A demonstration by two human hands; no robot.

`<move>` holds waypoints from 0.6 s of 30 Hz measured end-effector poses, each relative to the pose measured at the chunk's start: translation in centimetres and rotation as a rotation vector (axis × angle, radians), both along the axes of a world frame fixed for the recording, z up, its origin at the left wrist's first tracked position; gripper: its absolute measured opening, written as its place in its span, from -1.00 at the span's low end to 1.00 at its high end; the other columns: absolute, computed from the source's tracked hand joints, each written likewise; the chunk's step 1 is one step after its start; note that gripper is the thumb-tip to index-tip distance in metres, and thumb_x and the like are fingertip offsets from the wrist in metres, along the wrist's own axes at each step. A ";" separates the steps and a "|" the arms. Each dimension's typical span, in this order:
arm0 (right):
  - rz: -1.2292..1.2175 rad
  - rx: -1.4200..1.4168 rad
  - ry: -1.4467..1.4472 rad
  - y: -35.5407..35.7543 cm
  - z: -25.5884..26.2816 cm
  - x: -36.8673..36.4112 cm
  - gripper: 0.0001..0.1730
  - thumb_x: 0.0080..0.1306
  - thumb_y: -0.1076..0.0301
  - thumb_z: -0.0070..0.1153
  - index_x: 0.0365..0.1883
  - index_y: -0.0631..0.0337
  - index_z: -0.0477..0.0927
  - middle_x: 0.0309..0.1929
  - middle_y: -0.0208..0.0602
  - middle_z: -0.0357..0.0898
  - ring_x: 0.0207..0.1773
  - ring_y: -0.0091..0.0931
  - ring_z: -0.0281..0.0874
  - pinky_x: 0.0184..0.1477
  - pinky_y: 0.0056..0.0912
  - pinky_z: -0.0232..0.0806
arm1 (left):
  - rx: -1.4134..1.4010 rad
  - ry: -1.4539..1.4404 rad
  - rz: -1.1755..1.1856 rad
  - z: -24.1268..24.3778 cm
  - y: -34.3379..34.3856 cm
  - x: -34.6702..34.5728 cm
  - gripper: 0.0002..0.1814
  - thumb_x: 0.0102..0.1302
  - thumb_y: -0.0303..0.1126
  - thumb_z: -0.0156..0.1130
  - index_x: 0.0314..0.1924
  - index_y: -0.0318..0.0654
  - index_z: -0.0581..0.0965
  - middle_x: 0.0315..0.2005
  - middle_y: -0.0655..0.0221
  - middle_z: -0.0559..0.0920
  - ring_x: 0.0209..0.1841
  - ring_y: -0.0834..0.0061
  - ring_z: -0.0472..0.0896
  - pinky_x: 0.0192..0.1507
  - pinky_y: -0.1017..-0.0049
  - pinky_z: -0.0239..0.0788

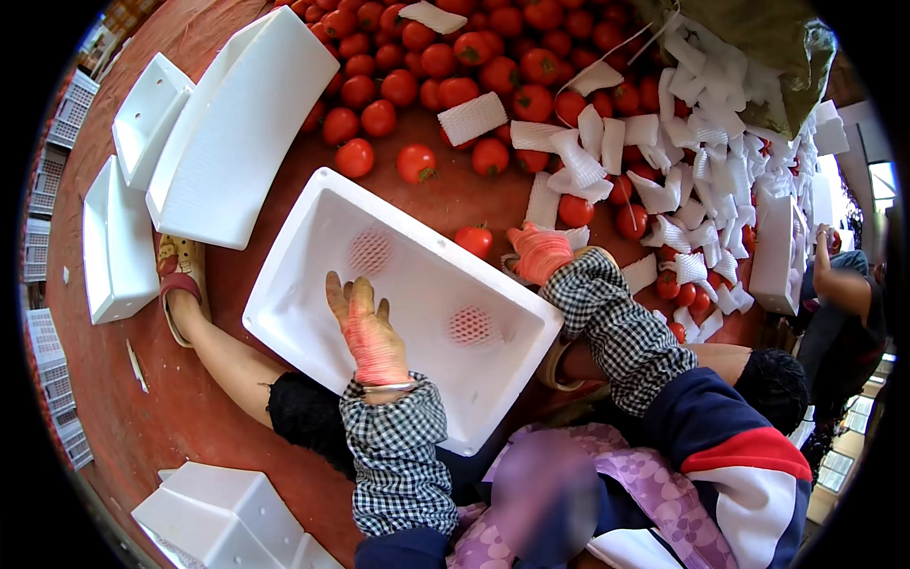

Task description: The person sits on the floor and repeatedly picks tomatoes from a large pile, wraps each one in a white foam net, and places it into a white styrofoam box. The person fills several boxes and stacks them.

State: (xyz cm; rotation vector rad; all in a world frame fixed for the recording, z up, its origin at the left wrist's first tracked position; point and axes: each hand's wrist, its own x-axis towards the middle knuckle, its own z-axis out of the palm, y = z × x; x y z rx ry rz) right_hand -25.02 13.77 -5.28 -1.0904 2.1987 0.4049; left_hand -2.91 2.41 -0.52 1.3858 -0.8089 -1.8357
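A white foam box lies open-side up between the person's legs. Inside it are a tomato in a white foam net sleeve at the upper left and another sleeved tomato at the right. My left hand, in a red and yellowish glove, is over the box, fingers apart, holding nothing. My right hand, in a similar glove, is just beyond the box's right edge, among foam net sleeves; whether it grips one cannot be told. A loose tomato lies left of it, by the box rim.
A large pile of tomatoes covers the far floor, with many foam sleeves at its right. Empty foam boxes stand at the left, more boxes at the lower left. Another person sits at the far right beside a foam box.
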 end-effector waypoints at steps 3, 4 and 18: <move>-0.017 -0.072 -0.088 0.0 -0.6 -1.8 -0.42 0.23 -0.08 0.01 0.01 0.21 0.43 0.01 -0.10 0.50 0.10 -0.20 0.45 0.03 -0.12 0.35 | -0.213 -0.090 -0.006 0.8 0.3 -0.5 -0.28 0.26 -0.23 0.10 0.36 -0.17 0.06 0.33 0.11 0.08 0.34 0.18 0.10 0.36 0.19 -0.17; -0.006 -0.111 -0.066 0.4 -0.7 -2.6 -0.44 0.23 -0.07 0.00 -0.01 0.21 0.43 -0.01 -0.10 0.51 0.08 -0.19 0.45 0.03 -0.12 0.34 | -0.262 -0.114 -0.006 1.2 0.6 -0.8 -0.34 0.28 -0.24 0.07 0.33 -0.19 0.11 0.29 0.14 0.15 0.29 0.25 0.17 0.33 0.24 -0.09; 0.444 -0.847 -0.271 -4.3 15.5 3.8 -0.76 0.07 0.27 0.19 -0.33 0.12 0.47 -0.37 -0.26 0.43 -0.35 -0.18 0.48 -0.38 -0.11 0.32 | -0.278 0.262 -0.376 3.4 3.6 -2.9 -0.60 0.45 -0.20 -0.12 0.14 -0.30 0.36 -0.30 0.41 0.55 -0.43 0.69 0.49 -0.37 0.70 0.31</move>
